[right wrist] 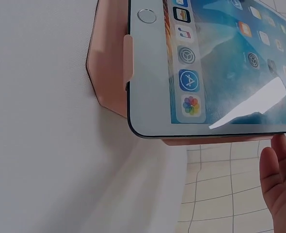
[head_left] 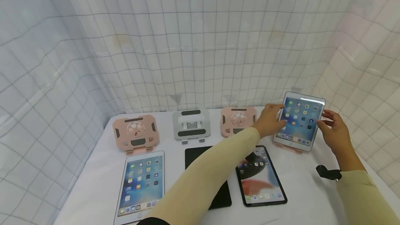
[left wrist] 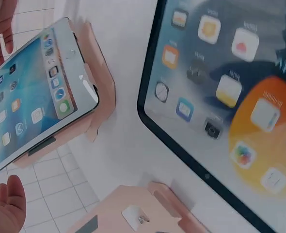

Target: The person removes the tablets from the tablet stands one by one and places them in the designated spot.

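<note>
A white-framed tablet (head_left: 300,121) with its screen lit leans on a pink stand (right wrist: 109,63) at the right rear of the table. The stand's small lip sits in front of the tablet's lower edge, beside the home button. My left hand (head_left: 268,119) is at the tablet's left edge, thumb and fingers spread apart. On the opposite side, my right hand (head_left: 337,134) has its thumb and fingertips right at the right edge. In the right wrist view, the right fingers (right wrist: 278,165) look fairly straight along that edge. Most of the stand is hidden behind the tablet.
Another pink stand (head_left: 136,133), a grey stand (head_left: 191,124) and a third pink stand (head_left: 238,119) stand along the back. Before them lie a white-framed tablet (head_left: 142,180), a dark tablet (head_left: 222,197) partly under my left sleeve, and a black-framed tablet (head_left: 262,178). Gridded cloth walls (head_left: 200,61) enclose the table.
</note>
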Demonstrator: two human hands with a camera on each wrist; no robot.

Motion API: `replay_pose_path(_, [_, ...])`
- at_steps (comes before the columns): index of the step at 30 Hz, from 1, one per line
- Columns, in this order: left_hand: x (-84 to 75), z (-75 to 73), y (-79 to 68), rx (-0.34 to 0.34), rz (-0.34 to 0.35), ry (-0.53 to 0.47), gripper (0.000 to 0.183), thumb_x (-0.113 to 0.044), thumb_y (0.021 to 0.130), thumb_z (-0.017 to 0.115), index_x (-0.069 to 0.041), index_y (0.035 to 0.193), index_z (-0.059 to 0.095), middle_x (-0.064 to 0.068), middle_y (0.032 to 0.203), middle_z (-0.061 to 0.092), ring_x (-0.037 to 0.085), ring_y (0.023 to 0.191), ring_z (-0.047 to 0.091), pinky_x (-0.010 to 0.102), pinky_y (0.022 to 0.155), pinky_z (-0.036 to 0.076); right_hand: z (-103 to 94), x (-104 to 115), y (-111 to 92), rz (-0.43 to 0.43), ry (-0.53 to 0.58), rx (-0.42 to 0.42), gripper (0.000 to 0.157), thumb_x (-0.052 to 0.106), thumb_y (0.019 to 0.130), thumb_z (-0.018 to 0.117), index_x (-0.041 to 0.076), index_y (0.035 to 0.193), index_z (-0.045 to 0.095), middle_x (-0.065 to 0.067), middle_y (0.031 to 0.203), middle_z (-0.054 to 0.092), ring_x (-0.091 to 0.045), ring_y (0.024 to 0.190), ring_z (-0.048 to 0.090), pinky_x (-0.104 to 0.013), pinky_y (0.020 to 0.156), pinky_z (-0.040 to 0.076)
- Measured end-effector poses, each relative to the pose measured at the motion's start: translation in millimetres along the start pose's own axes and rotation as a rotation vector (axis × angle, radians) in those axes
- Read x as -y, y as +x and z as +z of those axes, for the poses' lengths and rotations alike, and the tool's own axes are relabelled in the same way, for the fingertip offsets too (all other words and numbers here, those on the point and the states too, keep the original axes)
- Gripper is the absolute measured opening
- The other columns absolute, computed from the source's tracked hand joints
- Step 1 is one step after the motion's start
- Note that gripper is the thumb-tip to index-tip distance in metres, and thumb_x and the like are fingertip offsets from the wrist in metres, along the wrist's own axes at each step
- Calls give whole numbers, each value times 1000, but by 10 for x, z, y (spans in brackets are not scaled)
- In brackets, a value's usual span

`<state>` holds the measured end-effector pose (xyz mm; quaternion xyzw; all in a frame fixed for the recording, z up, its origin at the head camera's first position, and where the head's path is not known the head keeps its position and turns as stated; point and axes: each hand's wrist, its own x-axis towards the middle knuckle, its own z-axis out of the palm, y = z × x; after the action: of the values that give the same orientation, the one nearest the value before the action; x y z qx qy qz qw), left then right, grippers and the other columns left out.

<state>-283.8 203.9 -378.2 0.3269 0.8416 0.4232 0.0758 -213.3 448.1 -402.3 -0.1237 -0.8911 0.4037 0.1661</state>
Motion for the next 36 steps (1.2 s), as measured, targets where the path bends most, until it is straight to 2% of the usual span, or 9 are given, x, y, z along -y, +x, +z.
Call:
replay_pose_path(4, [-44,84,111,-23,6,55,63,-31,96,61,-28,154,36,0,156,29,17,141,32,32,108,37,-19,-4,0,-21,-18,21,64,33,105,43,5,157,19,-25,156,29,-49,132,38,-65,98,39])
replay_pose_path(8, [-108,149,196,-2,12,64,69,-32,95,62,-27,156,31,2,159,25,18,143,30,34,109,35,-57,-10,6,-38,-46,40,64,32,105,43,3,157,18,-26,156,28,-51,131,37,-68,96,38])
replay_pose_path(14, [-145,161,288,-3,28,77,70,-30,96,60,-25,158,27,2,161,23,19,145,27,33,112,30,-37,23,47,-63,-44,24,62,29,106,42,4,157,19,-28,154,30,-52,130,38,-67,96,39])
replay_pose_path(21, [-30,201,284,-1,11,101,71,-30,95,62,-15,157,29,-2,157,33,12,141,33,22,112,25,90,-17,45,-39,-36,14,61,28,105,44,5,157,21,-30,151,32,-51,130,38,-62,94,43])
replay_pose_path(24, [2,210,260,-7,2,68,69,-28,96,61,-13,156,31,-2,157,32,10,141,33,20,111,25,120,-26,38,-39,-42,-4,60,27,105,44,4,157,23,-29,151,33,-50,129,39,-60,93,45])
replay_pose_path(30, [5,213,230,-15,-14,-10,70,-26,96,61,-14,157,30,-2,157,30,9,140,33,19,110,27,113,1,34,-8,-16,-4,61,30,105,42,6,157,22,-28,152,33,-49,131,36,-66,97,39])
replay_pose_path(33, [-4,235,242,-23,-8,-32,72,-27,96,59,-14,158,26,-3,158,28,8,140,32,19,110,27,78,20,43,-2,-34,-21,60,29,105,42,7,157,24,-27,150,36,-46,128,37,-59,96,45])
replay_pose_path(36, [-20,236,232,-39,-1,-44,71,-26,96,57,-15,158,24,-3,158,27,7,141,31,19,109,28,77,38,49,-11,-49,-43,58,27,104,43,7,156,26,-26,148,39,-42,124,39,-36,83,49])
